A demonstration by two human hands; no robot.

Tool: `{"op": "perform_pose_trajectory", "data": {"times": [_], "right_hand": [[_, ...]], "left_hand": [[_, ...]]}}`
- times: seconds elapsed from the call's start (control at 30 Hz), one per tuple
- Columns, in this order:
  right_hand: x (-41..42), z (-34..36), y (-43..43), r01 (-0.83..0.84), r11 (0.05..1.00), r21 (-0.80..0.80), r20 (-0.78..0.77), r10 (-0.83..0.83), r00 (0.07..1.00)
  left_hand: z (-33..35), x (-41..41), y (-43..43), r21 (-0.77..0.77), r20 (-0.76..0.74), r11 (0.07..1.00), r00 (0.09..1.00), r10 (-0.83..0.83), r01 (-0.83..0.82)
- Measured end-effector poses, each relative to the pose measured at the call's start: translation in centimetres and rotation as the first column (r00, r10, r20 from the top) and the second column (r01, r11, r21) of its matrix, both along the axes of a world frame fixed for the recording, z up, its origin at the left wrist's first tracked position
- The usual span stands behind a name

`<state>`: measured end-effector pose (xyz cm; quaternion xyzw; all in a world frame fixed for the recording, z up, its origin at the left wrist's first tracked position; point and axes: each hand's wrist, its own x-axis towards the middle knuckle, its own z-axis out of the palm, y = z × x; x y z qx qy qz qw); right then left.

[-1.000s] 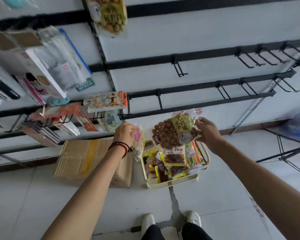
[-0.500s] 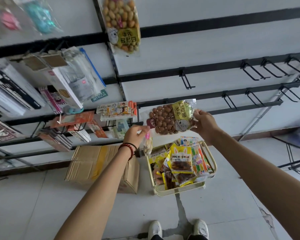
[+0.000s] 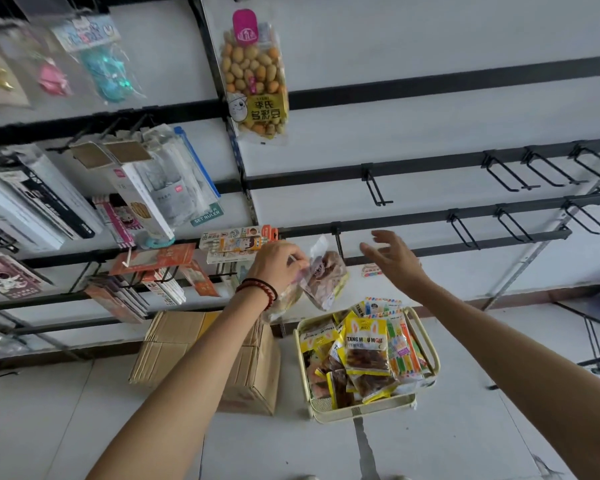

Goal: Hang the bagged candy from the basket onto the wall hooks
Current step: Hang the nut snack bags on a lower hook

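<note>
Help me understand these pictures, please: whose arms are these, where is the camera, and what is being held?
There is no machine here: a person wears a camera on the head, looking down along both arms at a display wall. The left hand pinches a clear bag of brown candy near a black wall hook. The right hand is open and empty. On the floor stands a cream basket full of candy bags, beside cardboard boxes. One bag of yellow candy hangs higher up.

I pinch a clear bag of brown candy [image 3: 324, 277], tilted, in my left hand [image 3: 278, 265], at 11 o'clock from the cream mesh basket [image 3: 361, 407] of assorted bags. A black wall hook [image 3: 338, 242] sits at the bag's 1 o'clock.
</note>
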<state>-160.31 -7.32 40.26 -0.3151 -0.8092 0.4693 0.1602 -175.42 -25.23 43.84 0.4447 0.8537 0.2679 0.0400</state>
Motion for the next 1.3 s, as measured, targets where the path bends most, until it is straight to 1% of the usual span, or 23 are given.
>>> {"op": "perform_pose_trajectory", "data": {"times": [0.07,0.13,0.2,0.27,0.33,0.37,0.43,0.57,0.63,0.7,0.77,0.83,0.9,0.93,1.03,1.13,1.2,1.23,1.3], "right_hand": [[-1.0,1.3,-0.5,-0.145,0.987,0.071,-0.010,0.147,0.989],[-2.0,2.4,-1.0,-0.230,0.949,0.214,-0.017,0.239,0.971],[-3.0,3.4,-1.4,-0.279,0.886,0.371,0.012,0.296,0.955],[-3.9,4.3,-1.6,-0.332,0.801,0.499,0.078,0.340,0.937],[-4.6,5.1,-1.7,-0.356,0.754,0.552,0.094,0.368,0.925],[-4.8,5.5,-1.8,-0.351,0.762,0.544,0.080,0.369,0.926],[-5.0,6.1,-2.1,-0.330,0.811,0.483,0.049,0.352,0.935],[-5.5,7.1,-2.0,-0.272,0.908,0.319,-0.101,0.318,0.943],[-5.9,7.8,-1.8,-0.263,0.910,0.320,-0.106,0.310,0.945],[-6.3,8.6,-1.5,-0.277,0.908,0.316,-0.102,0.322,0.941],[-6.9,9.5,-1.2,-0.280,0.912,0.298,-0.137,0.332,0.933],[-7.4,10.7,-1.0,-0.274,0.909,0.316,-0.164,0.336,0.927],[-7.8,12.2,-1.1,-0.276,0.905,0.324,-0.196,0.349,0.916],[-8.1,12.8,-1.1,-0.278,0.912,0.303,-0.218,0.350,0.911],[-8.7,14.4,-1.2,-0.288,0.934,0.213,-0.289,0.342,0.894],[-9.3,15.7,-0.9,-0.272,0.942,0.199,-0.346,0.327,0.879],[-9.6,16.5,-0.5,-0.247,0.952,0.181,-0.393,0.300,0.869],[-9.7,16.8,-0.3,-0.235,0.956,0.176,-0.415,0.289,0.863],[-9.9,17.5,-0.1,-0.222,0.959,0.178,-0.446,0.280,0.851]], "left_hand": [[0.4,-0.1,0.6,-0.008,-0.008,1.000,1.000,-0.015,0.015],[0.9,-0.5,0.7,-0.025,-0.025,0.999,0.999,-0.024,0.023],[1.5,-1.0,0.6,-0.052,-0.058,0.998,0.997,-0.041,0.038],[2.2,-1.2,0.5,-0.056,-0.083,0.998,0.995,-0.046,0.041],[2.9,-1.1,0.6,-0.043,-0.093,0.998,0.994,-0.050,0.046],[3.2,-1.0,0.7,-0.035,-0.096,0.998,0.994,-0.056,0.053],[3.8,-0.9,0.9,-0.012,-0.096,0.997,0.993,-0.075,0.074],[5.2,-1.2,0.6,0.082,-0.075,0.994,0.995,-0.072,0.078],[6.1,-1.7,0.3,0.148,-0.036,0.987,0.997,-0.061,0.066],[7.1,-2.0,0.2,0.176,-0.012,0.982,0.997,-0.071,0.072],[8.1,-2.2,0.4,0.181,0.002,0.981,0.997,-0.072,0.070],[9.2,-2.5,0.5,0.192,0.013,0.980,0.999,-0.048,0.044],[10.3,-2.9,0.5,0.241,0.053,0.970,0.998,-0.043,0.029],[10.8,-3.1,0.5,0.268,0.071,0.963,0.997,-0.043,0.023],[12.3,-3.9,0.6,0.342,0.111,0.940,0.993,-0.038,-0.002],[13.9,-4.6,0.5,0.437,0.191,0.899,0.980,-0.062,-0.029],[14.8,-4.8,0.4,0.509,0.266,0.857,0.962,-0.068,-0.080],[15.2,-4.9,0.4,0.521,0.284,0.846,0.957,-0.048,-0.113],[15.6,-5.2,0.6,0.492,0.234,0.857,0.971,0.037,-0.151]]}}
